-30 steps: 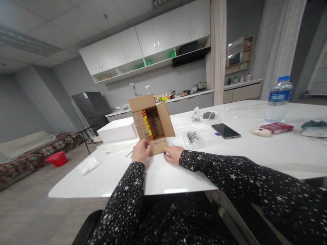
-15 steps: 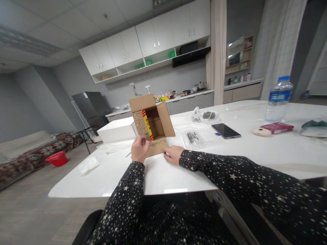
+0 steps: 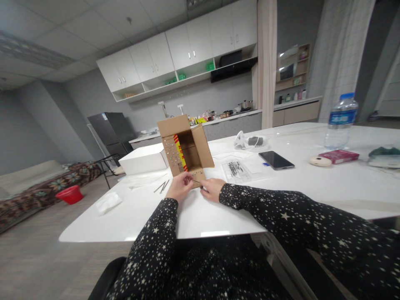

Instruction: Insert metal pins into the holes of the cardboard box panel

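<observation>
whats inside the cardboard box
Inside the cardboard box, brown inner walls show. Its left flap partly blocks the view in, so whatever lies behind it cannot be seen.

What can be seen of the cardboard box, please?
The box is brown, standing on the table, its opening facing the camera, flaps spread. A red-yellow strip edges the left flap; this and the lower flap look studded. The left hand is at the lower flap, the right hand beside its right corner; contact is unclear.
</observation>
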The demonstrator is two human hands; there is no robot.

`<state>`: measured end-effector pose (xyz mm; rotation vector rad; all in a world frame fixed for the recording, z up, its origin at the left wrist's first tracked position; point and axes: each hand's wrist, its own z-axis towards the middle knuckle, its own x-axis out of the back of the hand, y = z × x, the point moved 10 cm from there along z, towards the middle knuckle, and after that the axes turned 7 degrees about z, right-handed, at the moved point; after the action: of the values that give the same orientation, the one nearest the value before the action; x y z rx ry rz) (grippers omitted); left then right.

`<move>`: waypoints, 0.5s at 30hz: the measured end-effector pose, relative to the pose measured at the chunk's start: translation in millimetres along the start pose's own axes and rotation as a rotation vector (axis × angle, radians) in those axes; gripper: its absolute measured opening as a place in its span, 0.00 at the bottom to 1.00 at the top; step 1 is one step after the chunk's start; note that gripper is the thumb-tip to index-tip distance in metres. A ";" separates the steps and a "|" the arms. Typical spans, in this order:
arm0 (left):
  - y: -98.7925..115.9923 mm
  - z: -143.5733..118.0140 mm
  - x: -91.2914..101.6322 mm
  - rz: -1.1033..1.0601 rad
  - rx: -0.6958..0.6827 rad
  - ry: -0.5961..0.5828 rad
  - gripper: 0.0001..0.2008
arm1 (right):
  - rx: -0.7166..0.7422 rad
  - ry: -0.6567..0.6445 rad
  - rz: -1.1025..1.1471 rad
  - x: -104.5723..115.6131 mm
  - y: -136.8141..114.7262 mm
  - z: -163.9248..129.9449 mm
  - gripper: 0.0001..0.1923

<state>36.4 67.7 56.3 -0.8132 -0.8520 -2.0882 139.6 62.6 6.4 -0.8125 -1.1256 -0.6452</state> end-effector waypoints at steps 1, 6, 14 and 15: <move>-0.3 -0.3 -3.3 0.014 0.006 -0.028 0.05 | 0.012 0.008 0.007 0.8 -0.5 -0.5 0.15; -0.1 -1.4 -15.1 0.050 -0.027 -0.123 0.06 | 0.050 0.030 0.015 3.9 -2.2 -4.5 0.16; -3.0 -2.8 -31.6 0.073 -0.077 -0.230 0.08 | 0.070 0.050 0.019 4.8 -4.5 -4.7 0.16; -2.6 -2.8 -32.4 0.075 -0.083 -0.235 0.08 | 0.074 0.056 0.019 5.1 -4.6 -4.7 0.16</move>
<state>51.0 79.2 29.4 -1.1346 -0.8469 -1.9990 140.0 55.9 11.3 -0.7372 -1.0836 -0.6035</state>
